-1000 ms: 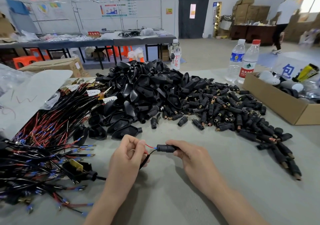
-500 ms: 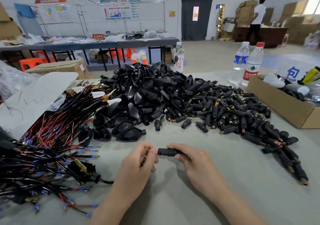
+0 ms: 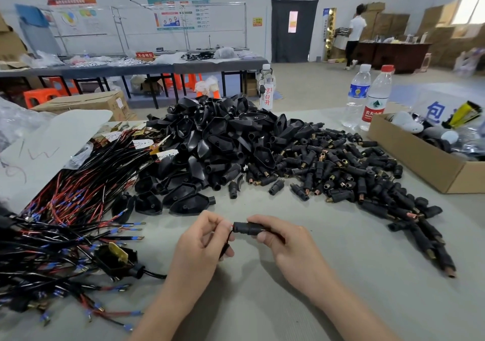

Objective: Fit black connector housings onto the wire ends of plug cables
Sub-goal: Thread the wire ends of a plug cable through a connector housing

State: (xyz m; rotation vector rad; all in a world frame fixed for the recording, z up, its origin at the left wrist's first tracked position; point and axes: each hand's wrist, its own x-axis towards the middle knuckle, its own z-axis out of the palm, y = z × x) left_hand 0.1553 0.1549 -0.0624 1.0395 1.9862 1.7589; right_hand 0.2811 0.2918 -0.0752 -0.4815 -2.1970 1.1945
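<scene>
While L hand [image 3: 202, 238] pinches thin black plug cable [image 3: 225, 248] & R hand [image 3: 286, 241] grips black cylindrical plastic connector housing [image 3: 248, 227]: risk, cable prob. buckles if pushed off-axis.

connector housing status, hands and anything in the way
Left hand pinches the cable at the housing's mouth. Right hand grips the connector housing. Pile of loose housings behind, apart from both hands.

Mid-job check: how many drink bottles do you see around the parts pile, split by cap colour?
White-capped bottles: 2
Red-capped bottle: 1
Total: 3
</scene>
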